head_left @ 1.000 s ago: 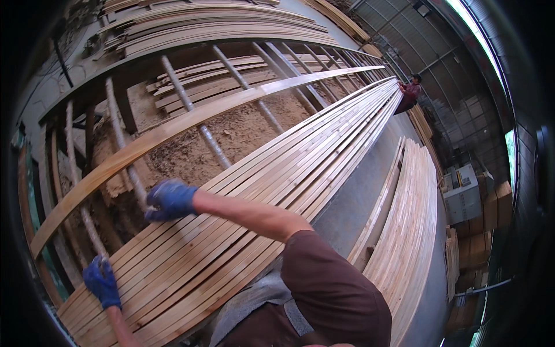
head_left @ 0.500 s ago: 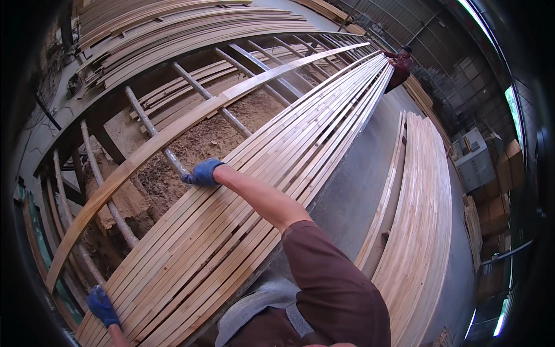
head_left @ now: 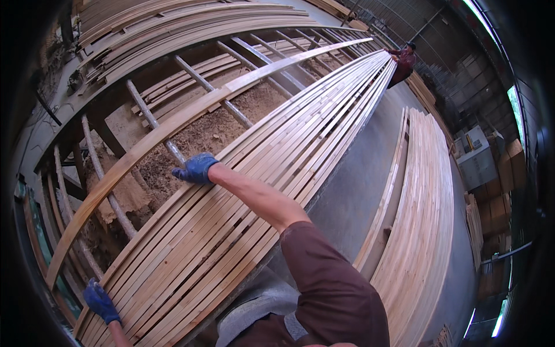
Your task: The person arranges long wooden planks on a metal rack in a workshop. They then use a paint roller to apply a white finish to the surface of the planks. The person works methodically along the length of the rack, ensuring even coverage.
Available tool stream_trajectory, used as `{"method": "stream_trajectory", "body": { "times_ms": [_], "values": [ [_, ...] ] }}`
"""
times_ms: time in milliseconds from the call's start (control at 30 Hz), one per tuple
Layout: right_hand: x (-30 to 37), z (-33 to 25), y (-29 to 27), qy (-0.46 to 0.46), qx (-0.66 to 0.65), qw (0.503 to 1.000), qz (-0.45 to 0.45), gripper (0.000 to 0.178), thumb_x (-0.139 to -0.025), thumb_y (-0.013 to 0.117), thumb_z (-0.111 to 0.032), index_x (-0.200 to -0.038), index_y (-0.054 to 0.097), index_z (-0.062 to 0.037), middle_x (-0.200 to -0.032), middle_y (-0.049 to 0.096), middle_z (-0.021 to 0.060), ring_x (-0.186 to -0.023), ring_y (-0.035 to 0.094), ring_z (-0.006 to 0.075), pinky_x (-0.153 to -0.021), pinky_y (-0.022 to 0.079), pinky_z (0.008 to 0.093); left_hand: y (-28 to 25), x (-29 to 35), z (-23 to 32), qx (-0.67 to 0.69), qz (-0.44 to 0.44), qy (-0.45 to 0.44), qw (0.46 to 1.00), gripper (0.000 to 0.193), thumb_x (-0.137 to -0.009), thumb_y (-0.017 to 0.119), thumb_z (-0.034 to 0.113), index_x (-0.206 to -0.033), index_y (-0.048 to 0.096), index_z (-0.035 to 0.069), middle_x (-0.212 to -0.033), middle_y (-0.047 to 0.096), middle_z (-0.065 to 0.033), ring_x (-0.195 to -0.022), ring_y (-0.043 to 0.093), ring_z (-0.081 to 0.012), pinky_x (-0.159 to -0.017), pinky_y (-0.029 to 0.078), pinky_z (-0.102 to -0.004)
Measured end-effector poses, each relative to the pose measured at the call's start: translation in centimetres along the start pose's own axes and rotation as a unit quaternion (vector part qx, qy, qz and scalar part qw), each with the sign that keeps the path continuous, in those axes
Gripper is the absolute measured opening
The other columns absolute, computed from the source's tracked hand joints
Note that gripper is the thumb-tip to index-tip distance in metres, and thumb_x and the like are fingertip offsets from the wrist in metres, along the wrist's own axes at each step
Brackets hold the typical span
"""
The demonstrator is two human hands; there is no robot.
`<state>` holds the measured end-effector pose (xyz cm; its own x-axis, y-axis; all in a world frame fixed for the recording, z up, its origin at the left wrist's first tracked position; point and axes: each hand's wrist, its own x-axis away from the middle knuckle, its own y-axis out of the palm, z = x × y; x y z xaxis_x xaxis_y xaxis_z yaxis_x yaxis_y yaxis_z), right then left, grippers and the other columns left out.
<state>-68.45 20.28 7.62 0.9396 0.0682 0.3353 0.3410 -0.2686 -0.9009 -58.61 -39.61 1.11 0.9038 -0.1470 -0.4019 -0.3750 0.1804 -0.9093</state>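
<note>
A long row of narrow wooden strips lies side by side, running from beside me to the far end. My right hand, in a blue glove, reaches across the row and is closed over its left edge. Its fingertips on the far side are partly hidden. Nearer me, my left hand, also blue-gloved, is closed at the same left edge by the row's near end. Dark gaps show between several strips. At the far end another person has their hands at the strips' ends.
Left of the row, a long single board lies across the metal rollers of a frame, with sawdust below. More boards are piled beyond. On the right, a wide stack of strips lies on the grey floor, near a pale box.
The strips' left edge has shifted slightly left and stands up a little, and gaps between strips look different. Both my hands have moved slightly left with it. The other person appears slightly farther right.
</note>
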Motion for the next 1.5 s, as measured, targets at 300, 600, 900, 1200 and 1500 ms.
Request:
{"method": "stream_trajectory", "body": {
  "times_ms": [300, 600, 900, 1200, 1500],
  "values": [
    [-0.6, 1.7, -0.3, -0.018, -0.037, 0.999, -0.007, 0.076, -0.094, 0.032, -0.068, -0.095, 0.073, -0.0036, -0.095, 0.069, 0.0233, -0.091, 0.066, 0.0402, -0.083, 0.050, 0.0476, 0.2, 0.0, -1.2, 0.081, -0.044, 0.016, 0.996, 0.033, -0.102, 0.049, 0.026, -0.102, 0.068, -0.001, -0.095, 0.069, -0.0185, -0.090, 0.064, -0.0350, -0.082, 0.049, -0.0443],
    [-0.7, 6.0, -3.5, 0.042, 0.036, 0.994, -0.093, 0.077, -0.095, 0.030, -0.067, -0.114, 0.070, -0.0040, -0.120, 0.065, 0.0227, -0.115, 0.061, 0.0377, -0.100, 0.045, 0.0431, -0.6, -0.6, 0.6, 0.080, -0.059, 0.014, 0.995, 0.033, -0.102, 0.047, 0.026, -0.103, 0.068, 0.000, -0.096, 0.068, -0.0189, -0.090, 0.063, -0.0357, -0.083, 0.048, -0.0431],
    [1.9, 10.8, -4.3, 0.021, -0.004, 0.984, -0.180, 0.087, -0.093, 0.022, -0.072, -0.117, 0.068, -0.0012, -0.123, 0.064, 0.0222, -0.120, 0.058, 0.0369, -0.104, 0.042, 0.0433, 1.1, 1.1, 4.5, 0.005, -0.073, -0.100, 0.992, 0.035, -0.101, 0.052, 0.027, -0.115, 0.063, -0.003, -0.117, 0.065, -0.0204, -0.110, 0.057, -0.0354, -0.098, 0.043, -0.0425],
    [-4.4, 19.8, -2.5, -0.167, -0.151, 0.888, -0.402, 0.074, -0.084, 0.060, -0.070, -0.117, 0.068, -0.0044, -0.109, 0.071, 0.0141, -0.098, 0.065, 0.0260, -0.089, 0.048, 0.0404, 2.9, -11.2, 31.7, 0.258, -0.247, 0.019, 0.934, 0.033, -0.098, 0.055, 0.027, -0.112, 0.065, -0.001, -0.110, 0.068, -0.0190, -0.102, 0.065, -0.0338, -0.093, 0.049, -0.0394],
    [-5.7, 21.0, -3.1, -0.164, -0.223, 0.817, -0.506, 0.063, -0.076, 0.080, -0.052, -0.119, 0.068, -0.0087, -0.107, 0.071, 0.0102, -0.097, 0.065, 0.0229, -0.087, 0.050, 0.0392, 10.6, -16.3, 32.0, 0.406, -0.531, -0.234, 0.707, 0.062, -0.102, 0.042, 0.054, -0.087, 0.073, 0.002, -0.079, 0.071, -0.0048, -0.073, 0.065, -0.0156, -0.077, 0.053, -0.0317]
  ]
}}
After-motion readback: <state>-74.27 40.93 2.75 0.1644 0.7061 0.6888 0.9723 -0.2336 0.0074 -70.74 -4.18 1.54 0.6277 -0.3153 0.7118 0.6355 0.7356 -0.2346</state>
